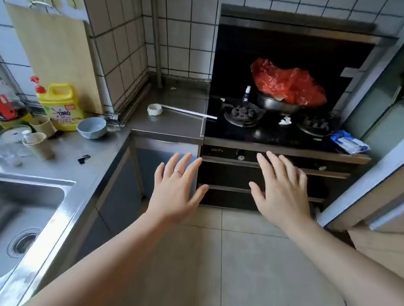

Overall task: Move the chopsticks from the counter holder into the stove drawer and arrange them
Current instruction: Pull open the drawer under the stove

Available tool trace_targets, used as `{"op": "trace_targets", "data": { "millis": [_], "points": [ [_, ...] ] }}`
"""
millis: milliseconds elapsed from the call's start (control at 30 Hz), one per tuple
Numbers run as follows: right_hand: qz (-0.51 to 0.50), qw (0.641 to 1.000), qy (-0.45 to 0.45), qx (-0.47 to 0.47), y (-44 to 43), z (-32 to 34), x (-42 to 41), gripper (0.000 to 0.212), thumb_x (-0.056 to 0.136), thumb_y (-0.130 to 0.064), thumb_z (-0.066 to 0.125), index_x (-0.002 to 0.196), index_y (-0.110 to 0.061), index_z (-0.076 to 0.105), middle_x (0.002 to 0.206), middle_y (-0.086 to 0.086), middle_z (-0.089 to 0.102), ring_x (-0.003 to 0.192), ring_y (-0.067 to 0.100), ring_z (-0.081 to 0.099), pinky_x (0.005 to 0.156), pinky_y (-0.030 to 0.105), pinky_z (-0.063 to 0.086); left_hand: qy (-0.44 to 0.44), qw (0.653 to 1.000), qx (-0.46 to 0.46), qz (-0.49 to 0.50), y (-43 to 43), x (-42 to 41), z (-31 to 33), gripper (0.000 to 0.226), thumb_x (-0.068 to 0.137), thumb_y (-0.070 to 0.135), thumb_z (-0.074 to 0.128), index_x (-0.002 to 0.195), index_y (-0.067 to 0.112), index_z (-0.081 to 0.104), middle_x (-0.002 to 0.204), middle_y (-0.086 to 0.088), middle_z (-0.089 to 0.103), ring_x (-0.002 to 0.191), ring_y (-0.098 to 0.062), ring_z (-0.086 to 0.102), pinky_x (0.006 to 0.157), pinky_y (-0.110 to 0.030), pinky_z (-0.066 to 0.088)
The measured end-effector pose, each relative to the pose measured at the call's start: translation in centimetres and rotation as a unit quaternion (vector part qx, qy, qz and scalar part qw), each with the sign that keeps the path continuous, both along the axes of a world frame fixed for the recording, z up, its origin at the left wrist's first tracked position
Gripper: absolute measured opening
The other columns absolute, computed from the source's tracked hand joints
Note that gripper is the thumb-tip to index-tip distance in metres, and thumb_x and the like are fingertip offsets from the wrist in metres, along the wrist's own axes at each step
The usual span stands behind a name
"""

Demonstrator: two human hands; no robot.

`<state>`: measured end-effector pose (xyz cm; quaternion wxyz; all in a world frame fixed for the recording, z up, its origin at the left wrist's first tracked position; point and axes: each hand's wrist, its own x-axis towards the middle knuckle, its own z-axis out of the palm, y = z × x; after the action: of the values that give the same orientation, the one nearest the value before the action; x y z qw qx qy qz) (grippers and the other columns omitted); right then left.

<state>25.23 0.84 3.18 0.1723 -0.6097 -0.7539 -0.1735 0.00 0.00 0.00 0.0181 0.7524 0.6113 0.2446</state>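
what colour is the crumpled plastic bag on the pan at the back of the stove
Red; the crumpled plastic bag shows best in the head view.

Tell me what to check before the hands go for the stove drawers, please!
1. Left hand free: ok, open, holding nothing.
2. Right hand free: ok, open, holding nothing.
3. Upper drawer open: not ok, it is shut.
4. Lower drawer open: not ok, shut too.
5. Chopsticks spotted: cannot tell, none plainly seen on the counter.
6. Floor by the drawers: ok, only bare tiles.
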Motion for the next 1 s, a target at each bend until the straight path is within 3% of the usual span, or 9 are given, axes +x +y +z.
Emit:
{"op": "trace_targets", "data": {
  "millis": [367,567,1000],
  "points": [
    [-0.047,0.991,-0.011,-0.126,6.2,-8.8,8.2,0.064,0.085,-0.045,0.056,0.142,-0.021,0.042,0.147,0.005,0.043,0.133,0.030,0.040,0.099,0.050,0.035,0.056,0.991,-0.122,-0.024,6.7,8.6,-8.8,0.070,0.091,0.066,0.015,0.152,0.032,0.021,0.162,0.003,0.017,0.149,-0.020,0.002,0.117,-0.047,0.001],
    [-0.061,0.981,0.010,-0.185,11.6,-10.9,16.0,0.062,0.087,-0.045,0.054,0.143,-0.021,0.040,0.149,0.005,0.041,0.135,0.030,0.038,0.100,0.049,0.034,0.049,0.981,-0.186,0.004,11.8,16.7,-10.8,0.065,0.096,0.059,0.030,0.153,0.030,0.021,0.162,0.002,0.015,0.149,-0.021,0.002,0.117,-0.045,0.000],
    [-0.072,0.957,-0.014,-0.280,21.1,-17.1,25.7,0.060,0.089,-0.048,0.047,0.144,-0.024,0.034,0.152,0.002,0.034,0.137,0.027,0.032,0.104,0.045,0.030,0.049,0.965,-0.257,-0.009,22.2,27.3,-16.5,0.066,0.094,0.063,0.027,0.152,0.031,0.020,0.162,0.002,0.016,0.149,-0.023,0.002,0.118,-0.048,0.001]
  ]
}}
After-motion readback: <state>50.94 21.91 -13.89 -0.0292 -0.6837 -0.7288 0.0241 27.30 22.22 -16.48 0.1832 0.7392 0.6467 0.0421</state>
